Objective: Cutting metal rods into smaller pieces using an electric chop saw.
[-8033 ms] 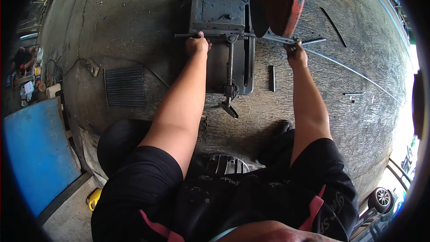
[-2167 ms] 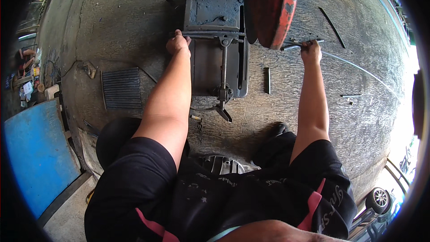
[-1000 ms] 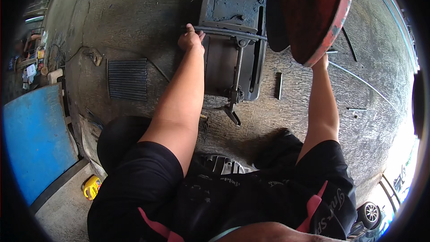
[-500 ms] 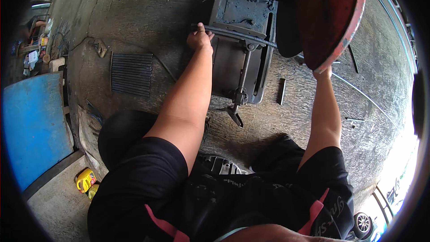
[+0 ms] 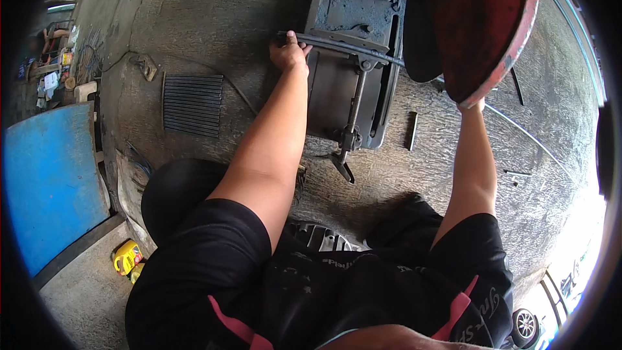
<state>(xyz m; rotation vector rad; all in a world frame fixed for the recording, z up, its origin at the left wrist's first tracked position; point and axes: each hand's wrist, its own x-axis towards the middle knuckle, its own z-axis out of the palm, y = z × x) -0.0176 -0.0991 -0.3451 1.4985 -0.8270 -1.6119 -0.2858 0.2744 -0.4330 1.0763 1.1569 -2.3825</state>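
My left hand [image 5: 289,52] is closed on one end of a thin dark metal bar [image 5: 353,47], its thumb lying along the top. The bar crosses the bed of a cut-off saw [image 5: 330,100], along the clamp jaw, and passes under the blade side. A threaded clamp screw [image 5: 358,100] with a crank handle [image 5: 342,168] reaches toward me. The red round guard [image 5: 489,32] of the saw hangs over the right side. Behind its lower edge is my right hand [image 5: 477,105], with its fingers hidden, so what it grips does not show.
Several cut dark bars [image 5: 192,106] lie side by side on the concrete floor at left. A short metal piece [image 5: 412,131] lies right of the saw base, and a long thin rod [image 5: 528,136] farther right. A blue panel [image 5: 55,188] and yellow jug [image 5: 127,257] stand at left.
The view has shifted slightly, and the saw and guard appear a little farther right. Both hands keep their places on the bar and behind the guard.
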